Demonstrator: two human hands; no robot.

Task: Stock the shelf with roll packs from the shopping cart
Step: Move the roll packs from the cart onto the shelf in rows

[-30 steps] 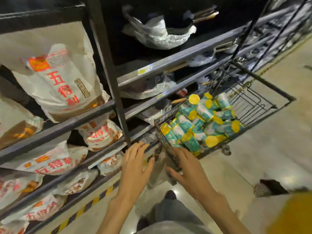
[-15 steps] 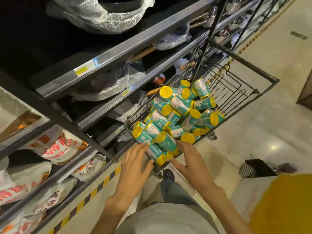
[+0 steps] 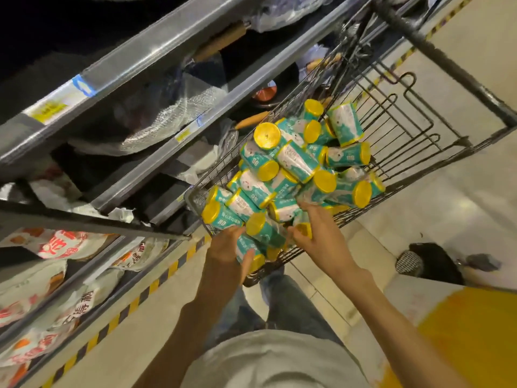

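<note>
Teal, yellow-capped roll packs lie heaped every which way in the wire shopping cart, right of the shelf.

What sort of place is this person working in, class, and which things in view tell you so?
Most likely a shop aisle: long grey metal shelves with price-label strips, a black wire shopping cart piled with teal, yellow-capped roll packs, and white printed sacks stocked low down.

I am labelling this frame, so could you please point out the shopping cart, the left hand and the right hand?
shopping cart (image 3: 444,61): head view, on its dark handle bar.
left hand (image 3: 226,247): head view, on the back of the hand.
right hand (image 3: 321,236): head view, on the back of the hand.
</note>
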